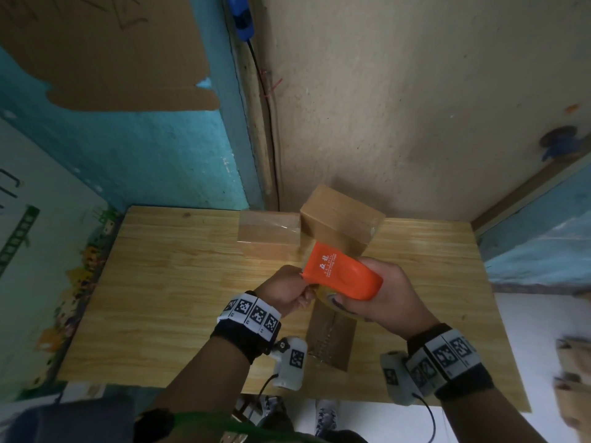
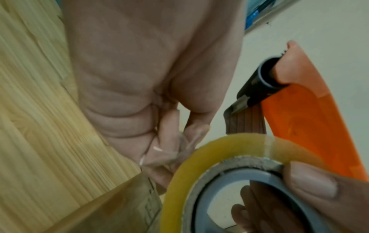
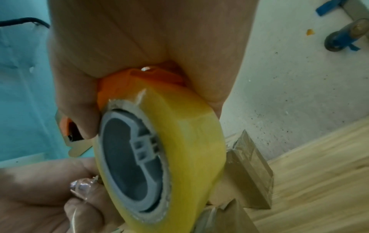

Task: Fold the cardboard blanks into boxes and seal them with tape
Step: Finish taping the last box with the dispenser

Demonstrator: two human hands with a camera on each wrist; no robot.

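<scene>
My right hand [image 1: 361, 306] grips an orange tape dispenser [image 1: 342, 273] loaded with a yellowish roll of clear tape [image 3: 189, 141], held above the wooden table [image 1: 160, 298]. Just left of it, my left hand [image 1: 305, 294] pinches the crumpled free end of the tape [image 2: 169, 151] between thumb and fingers. Under both hands lies a brown cardboard box [image 1: 331, 337] with tape along its top seam. Two taped boxes stand at the table's back edge: a low one [image 1: 268, 231] and a taller one [image 1: 342, 219] beside it.
The table stands in a corner, with a teal wall on the left and a beige wall [image 1: 415, 123] behind. Flat cardboard pieces [image 1: 572, 378] show at the right edge, off the table. A cardboard sheet [image 1: 112, 59] hangs on the left wall.
</scene>
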